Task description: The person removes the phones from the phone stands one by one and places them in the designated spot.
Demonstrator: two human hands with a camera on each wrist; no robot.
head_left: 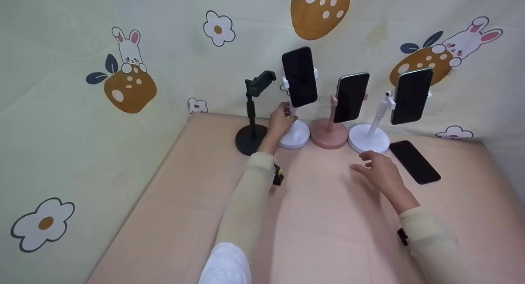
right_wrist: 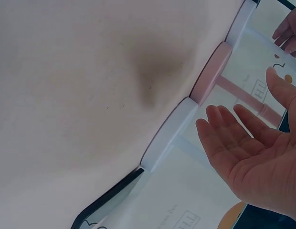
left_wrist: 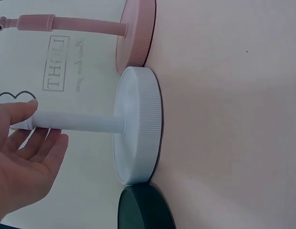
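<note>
My left hand (head_left: 280, 123) has its thumb and fingers around the pole (left_wrist: 79, 121) of a white stand whose round base (head_left: 294, 135) rests on the table; a dark phone (head_left: 300, 76) is clamped at its top. In the left wrist view the hand (left_wrist: 24, 162) grips that pole at its upper part. My right hand (head_left: 381, 171) is held above the table in front of another white stand (head_left: 369, 139), touching nothing. The right wrist view shows this hand (right_wrist: 253, 148) with relaxed, parted fingers.
A dark green stand (head_left: 251, 139) without a phone is at the left. A pink stand (head_left: 329, 134) holding a phone (head_left: 352, 97) is between the white ones. The right white stand holds another phone (head_left: 412, 96). One phone (head_left: 415, 162) lies flat at the right. Behind is a patterned cloth (head_left: 164, 13).
</note>
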